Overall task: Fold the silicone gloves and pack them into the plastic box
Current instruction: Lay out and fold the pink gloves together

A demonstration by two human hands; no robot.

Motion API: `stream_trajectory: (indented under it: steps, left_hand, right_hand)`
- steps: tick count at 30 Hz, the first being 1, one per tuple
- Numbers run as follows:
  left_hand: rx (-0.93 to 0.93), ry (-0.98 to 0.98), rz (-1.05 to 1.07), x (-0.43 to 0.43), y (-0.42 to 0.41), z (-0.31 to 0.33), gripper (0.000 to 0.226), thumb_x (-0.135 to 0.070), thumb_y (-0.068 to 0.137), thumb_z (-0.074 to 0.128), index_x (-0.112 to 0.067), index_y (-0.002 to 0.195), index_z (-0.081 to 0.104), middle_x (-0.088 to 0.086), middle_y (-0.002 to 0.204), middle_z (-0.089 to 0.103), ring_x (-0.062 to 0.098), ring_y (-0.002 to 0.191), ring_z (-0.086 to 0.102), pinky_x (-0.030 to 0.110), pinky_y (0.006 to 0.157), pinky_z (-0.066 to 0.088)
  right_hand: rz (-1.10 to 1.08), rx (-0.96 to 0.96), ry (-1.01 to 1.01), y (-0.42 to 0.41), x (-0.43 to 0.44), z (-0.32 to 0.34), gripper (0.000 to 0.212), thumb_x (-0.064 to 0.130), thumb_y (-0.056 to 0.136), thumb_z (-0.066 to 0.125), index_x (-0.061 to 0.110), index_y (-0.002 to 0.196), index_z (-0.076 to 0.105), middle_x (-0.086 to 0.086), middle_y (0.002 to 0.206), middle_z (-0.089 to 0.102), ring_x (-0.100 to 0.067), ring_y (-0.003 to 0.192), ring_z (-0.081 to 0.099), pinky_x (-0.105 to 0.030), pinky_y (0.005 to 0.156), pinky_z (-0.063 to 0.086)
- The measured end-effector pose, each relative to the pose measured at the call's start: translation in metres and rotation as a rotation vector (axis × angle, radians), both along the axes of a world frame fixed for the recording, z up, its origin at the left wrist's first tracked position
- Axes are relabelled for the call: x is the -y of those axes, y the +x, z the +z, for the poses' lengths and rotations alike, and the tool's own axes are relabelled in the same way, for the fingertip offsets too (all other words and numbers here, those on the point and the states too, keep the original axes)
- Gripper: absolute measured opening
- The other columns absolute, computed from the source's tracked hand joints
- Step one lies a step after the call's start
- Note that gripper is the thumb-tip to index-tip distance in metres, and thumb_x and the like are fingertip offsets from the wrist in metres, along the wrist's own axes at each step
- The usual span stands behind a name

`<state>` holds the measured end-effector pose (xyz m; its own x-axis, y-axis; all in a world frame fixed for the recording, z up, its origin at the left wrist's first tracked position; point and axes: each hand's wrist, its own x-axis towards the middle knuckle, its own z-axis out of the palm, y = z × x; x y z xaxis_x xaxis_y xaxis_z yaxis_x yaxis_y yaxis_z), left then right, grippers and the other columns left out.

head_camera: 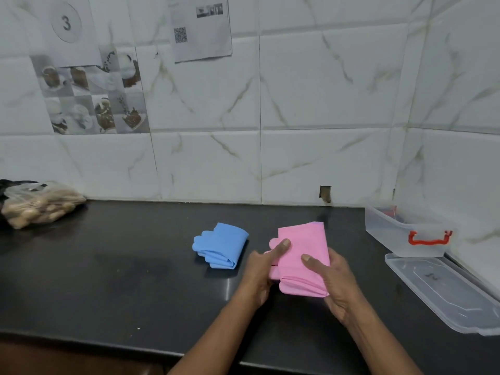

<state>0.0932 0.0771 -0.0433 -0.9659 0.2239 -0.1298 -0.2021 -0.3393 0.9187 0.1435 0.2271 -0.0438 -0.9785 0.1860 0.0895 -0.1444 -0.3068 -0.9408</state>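
Both hands, the left hand (261, 269) and right hand (334, 282), pinch the folded pink gloves (303, 255), just right of the folded blue gloves (220, 244). The open plastic box (400, 234) sits far right of those.

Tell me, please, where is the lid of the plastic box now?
The lid lies flat on the black counter at the right, just in front of the open plastic box.

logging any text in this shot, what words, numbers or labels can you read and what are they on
"3" in a circle, on the left paper sheet taped to the wall.
QR code and small pictures on the second sheet: no legible words.
Embossed mark on the box lid: too blurred to read.
Gloves and box: no text visible.
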Motion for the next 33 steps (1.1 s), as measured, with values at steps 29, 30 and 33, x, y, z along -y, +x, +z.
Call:
stream_trajectory:
  steps: [29, 30, 33]
  left_hand:
    - [0.281, -0.559, -0.013, 0.150, -0.133, 0.050, 0.035, -0.016, 0.076, 0.083, 0.000, 0.100, 0.063, 0.016, 0.096, 0.071, 0.030, 0.094, 0.067, 0.045, 0.099, 0.051]
    - [0.251, -0.613, 0.050, 0.148, -0.132, 0.050, 0.039, -0.018, 0.073, 0.086, -0.001, 0.099, 0.063, 0.015, 0.097, 0.071, 0.030, 0.096, 0.067, 0.043, 0.097, 0.052]
    - [0.089, -0.725, 0.319, 0.141, -0.138, 0.047, 0.053, -0.015, 0.071, 0.088, 0.007, 0.111, 0.061, 0.018, 0.109, 0.069, 0.030, 0.093, 0.065, 0.035, 0.078, 0.051]
  right_hand:
    - [-0.319, 0.045, 1.098, -0.034, 0.048, -0.018, 0.056, 0.009, 0.091, 0.058, 0.010, 0.141, 0.032, -0.008, 0.139, 0.031, -0.021, 0.094, 0.062, -0.028, 0.081, 0.047]
    - [-0.315, 0.038, 1.095, -0.034, 0.048, -0.018, 0.056, 0.009, 0.091, 0.058, 0.009, 0.141, 0.033, -0.008, 0.139, 0.032, -0.021, 0.094, 0.062, -0.028, 0.081, 0.048]
    - [-0.310, 0.025, 1.111, -0.033, 0.047, -0.020, 0.053, 0.007, 0.092, 0.056, 0.009, 0.140, 0.034, -0.008, 0.138, 0.032, -0.020, 0.095, 0.061, -0.026, 0.081, 0.045]
